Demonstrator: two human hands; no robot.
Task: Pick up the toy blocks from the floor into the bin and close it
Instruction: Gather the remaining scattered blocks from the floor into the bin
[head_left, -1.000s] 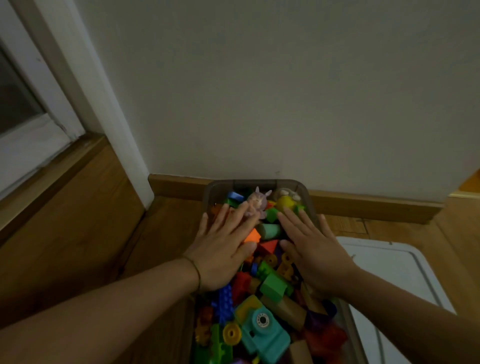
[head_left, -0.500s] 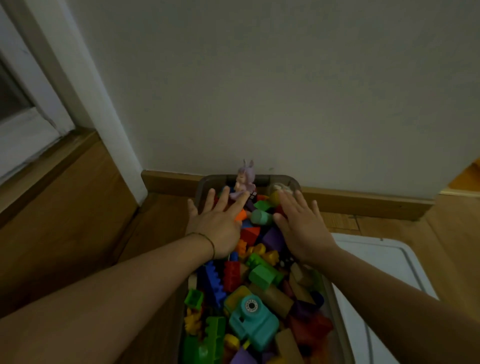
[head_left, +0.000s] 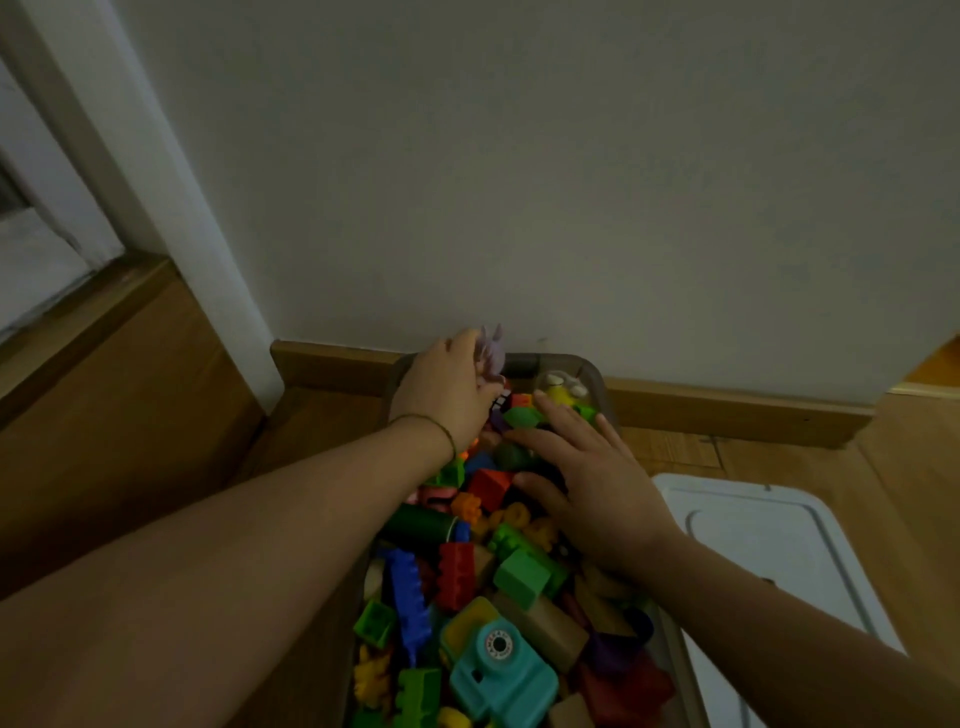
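- Toy blocks (head_left: 456, 569) fill the grey bin (head_left: 597, 370) in a loose, many-coloured heap. The heap reaches about rim height along the left side and the far end.
- Your left hand (head_left: 447, 395) is at the bin's far left corner. Its fingers are curled round a purple rabbit figure (head_left: 494, 354), which stands above the far rim.
- Your right hand (head_left: 597, 493) lies flat, fingers spread, on the blocks in the far half, close to the right rim. Its fingertips are near a yellow figure (head_left: 562, 391) in the far right corner.
- A teal toy camera (head_left: 498, 670) sits on top of the heap at the near end.
- The bin's far end is just beside the wooden baseboard (head_left: 727, 415).
- The white lid (head_left: 779, 545) lies flat on the floor (head_left: 680, 449), just beside the bin's right wall. You cannot tell whether they touch.
- A strip of bare floor runs along the left of the bin, up to a white door frame (head_left: 208, 260).
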